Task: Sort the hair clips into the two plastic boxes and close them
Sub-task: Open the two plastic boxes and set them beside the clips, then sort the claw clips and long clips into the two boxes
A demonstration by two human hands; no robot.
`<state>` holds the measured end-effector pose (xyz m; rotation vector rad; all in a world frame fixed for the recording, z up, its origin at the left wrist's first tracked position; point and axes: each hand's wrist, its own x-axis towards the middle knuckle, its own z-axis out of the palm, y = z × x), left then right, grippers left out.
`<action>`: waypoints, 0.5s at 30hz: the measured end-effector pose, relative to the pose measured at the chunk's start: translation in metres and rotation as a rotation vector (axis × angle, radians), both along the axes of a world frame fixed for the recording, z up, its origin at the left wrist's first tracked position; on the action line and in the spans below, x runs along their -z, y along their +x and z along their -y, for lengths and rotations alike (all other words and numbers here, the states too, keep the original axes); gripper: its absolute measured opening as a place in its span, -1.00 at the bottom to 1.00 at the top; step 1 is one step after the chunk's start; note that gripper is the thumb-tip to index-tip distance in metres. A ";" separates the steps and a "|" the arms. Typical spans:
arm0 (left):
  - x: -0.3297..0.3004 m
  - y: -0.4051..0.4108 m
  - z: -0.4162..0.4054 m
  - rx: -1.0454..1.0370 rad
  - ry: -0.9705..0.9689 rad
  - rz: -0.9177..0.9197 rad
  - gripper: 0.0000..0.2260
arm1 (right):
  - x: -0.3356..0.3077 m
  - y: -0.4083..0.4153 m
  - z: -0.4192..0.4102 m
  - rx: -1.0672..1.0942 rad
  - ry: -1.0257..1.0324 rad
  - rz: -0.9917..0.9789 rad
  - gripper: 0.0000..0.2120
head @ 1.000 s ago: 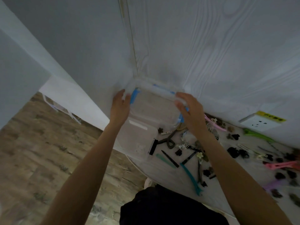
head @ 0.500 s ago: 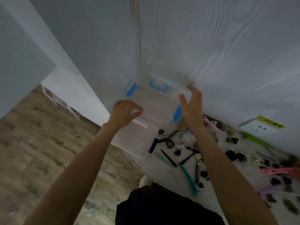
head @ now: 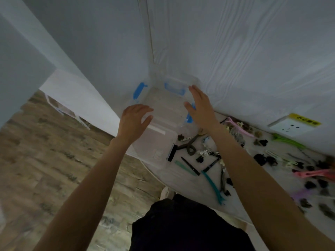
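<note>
- The clear box [head: 166,105] with blue latches [head: 175,88] sits at the bench's [head: 181,182] far corner, against the wall [head: 235,42], its long axis running roughly 12 to 6 from the person.
- Left hand [head: 134,120] hovers at the box's 7 o'clock corner, fingers loosely spread, grip released, holding nothing.
- Right hand [head: 200,105] lies at its 3 o'clock side, fingers straight, by a latch; contact is unclear.
- Clips [head: 213,182] lie scattered toward 4 o'clock, nearer the right hand, so I'd expect that hand to fetch them.
- A second box [head: 154,147] sits just nearer.
</note>
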<state>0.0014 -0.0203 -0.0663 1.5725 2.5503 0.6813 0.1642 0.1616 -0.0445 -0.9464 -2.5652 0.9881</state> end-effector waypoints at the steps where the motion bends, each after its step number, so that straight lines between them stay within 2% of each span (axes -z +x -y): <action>1: -0.002 0.003 0.000 -0.013 0.021 0.009 -0.64 | -0.001 0.006 0.003 0.021 0.031 -0.054 -0.55; 4: -0.010 0.022 0.003 -0.072 0.134 0.068 -0.70 | 0.007 0.044 0.025 0.136 0.228 -0.171 -0.74; 6: -0.014 0.046 0.011 -0.104 0.197 0.102 -0.73 | 0.023 0.071 0.049 0.151 0.338 -0.138 -0.81; 7: -0.014 0.061 0.016 -0.102 0.214 0.117 -0.74 | 0.034 0.080 0.059 0.091 0.356 -0.101 -0.80; 9: -0.016 0.090 0.026 -0.060 0.238 0.127 -0.75 | 0.059 0.084 0.073 -0.113 0.331 0.072 -0.69; 11: -0.017 0.123 0.034 0.022 0.298 0.118 -0.77 | 0.074 0.077 0.078 -0.280 0.275 0.314 -0.47; 13: -0.017 0.153 0.042 0.171 0.326 0.155 -0.75 | 0.080 0.068 0.078 -0.337 0.236 0.470 -0.30; 15: -0.013 0.176 0.046 0.300 0.296 0.222 -0.69 | 0.080 0.066 0.070 -0.356 0.238 0.505 -0.23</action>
